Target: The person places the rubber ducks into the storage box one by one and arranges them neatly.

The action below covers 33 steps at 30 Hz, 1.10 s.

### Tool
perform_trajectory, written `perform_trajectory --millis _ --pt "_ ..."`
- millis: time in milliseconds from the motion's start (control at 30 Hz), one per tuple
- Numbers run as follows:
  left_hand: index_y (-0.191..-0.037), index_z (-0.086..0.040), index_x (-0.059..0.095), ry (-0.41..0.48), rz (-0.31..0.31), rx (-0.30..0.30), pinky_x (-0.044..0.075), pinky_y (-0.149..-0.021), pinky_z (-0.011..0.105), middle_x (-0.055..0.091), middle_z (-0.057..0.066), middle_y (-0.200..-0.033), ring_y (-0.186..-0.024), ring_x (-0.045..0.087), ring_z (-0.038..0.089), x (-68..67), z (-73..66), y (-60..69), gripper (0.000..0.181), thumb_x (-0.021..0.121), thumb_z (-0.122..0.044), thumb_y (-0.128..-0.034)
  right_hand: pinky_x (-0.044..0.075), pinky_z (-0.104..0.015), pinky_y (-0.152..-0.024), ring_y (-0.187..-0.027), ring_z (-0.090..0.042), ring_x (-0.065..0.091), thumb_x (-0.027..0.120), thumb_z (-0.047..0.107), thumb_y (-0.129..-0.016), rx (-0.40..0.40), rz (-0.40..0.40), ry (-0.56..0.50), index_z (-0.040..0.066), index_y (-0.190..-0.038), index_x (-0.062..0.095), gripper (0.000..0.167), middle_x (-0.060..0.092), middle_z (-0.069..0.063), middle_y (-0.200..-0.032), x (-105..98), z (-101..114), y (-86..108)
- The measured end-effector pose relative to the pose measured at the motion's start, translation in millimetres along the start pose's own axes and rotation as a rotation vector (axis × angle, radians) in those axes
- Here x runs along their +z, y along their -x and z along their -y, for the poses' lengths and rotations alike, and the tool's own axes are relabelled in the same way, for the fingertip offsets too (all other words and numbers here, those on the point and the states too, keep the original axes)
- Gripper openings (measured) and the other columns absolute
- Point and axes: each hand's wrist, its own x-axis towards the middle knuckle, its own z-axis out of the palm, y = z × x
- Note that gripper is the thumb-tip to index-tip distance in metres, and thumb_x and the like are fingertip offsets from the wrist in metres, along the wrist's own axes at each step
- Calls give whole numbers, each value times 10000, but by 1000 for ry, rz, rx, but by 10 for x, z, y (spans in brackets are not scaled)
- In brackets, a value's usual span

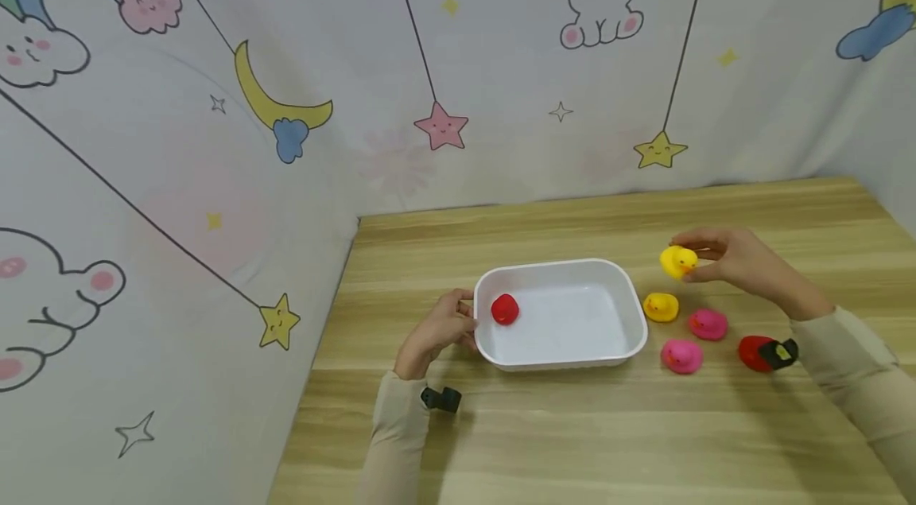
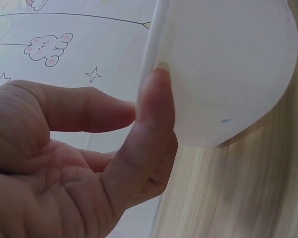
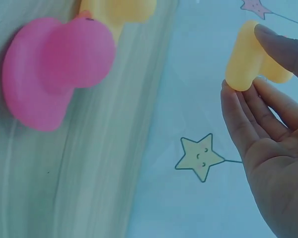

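Head | right fingers (image 1: 704, 238) pinch yellow duck (image 1: 677, 261) aloft | left fingers (image 1: 459, 324) clamped on white tray (image 1: 565, 322)

A: How many yellow ducks (image 1: 661, 307) can be counted?
B: There are two, and the pink ducks (image 1: 682, 357) are equally two.
A: And the red toys (image 1: 505, 309)?
B: Also two: one is inside the white tray (image 1: 565, 365), near its left edge; the other, partly hidden, is well beyond its right edge.
A: How many trays, then?
B: Exactly one.
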Motion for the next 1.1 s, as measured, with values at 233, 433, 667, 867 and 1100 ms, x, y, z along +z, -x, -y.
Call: perform_trajectory --millis 233,433,667,867,1100 --pt "-1389 171 385 -8 -4 21 623 -536 317 493 164 -930 -631 564 205 5 2 -23 529 508 166 -874 521 -104 -848 -1015 116 551 834 136 -839 -24 -4 3 -38 -1301 636 532 646 -233 -1270 -5 128 -32" --pt "-1380 180 378 -16 1 39 606 -520 280 499 185 -910 -614 565 202 3 17 -22 505 507 146 -892 497 -79 -837 -1035 95 565 831 169 -847 -26 11 20 -27 -1313 636 542 643 -218 -1289 -18 225 -72" --pt "-1376 181 386 -19 -1 34 620 -535 316 510 179 -917 -636 583 232 6 -1 1 507 503 150 -884 471 -58 -854 -1032 106 566 834 196 -850 -54 36 25 -21 -1312 638 547 654 -203 -1279 -34 363 -111" --pt "-1377 184 387 -28 -6 37 636 -559 367 508 180 -915 -638 585 244 15 -12 2 517 506 154 -875 483 -79 -857 -1115 -129 645 842 236 -846 -55 56 45 11 -1315 646 557 656 -183 -1285 -33 484 -177" --pt "-1377 176 390 -23 -16 25 632 -552 346 490 163 -906 -652 592 251 22 -26 2 524 519 154 -869 550 -250 -960 -1194 -375 612 843 204 -842 -67 83 58 8 -1318 644 552 644 -174 -1307 23 589 -282"
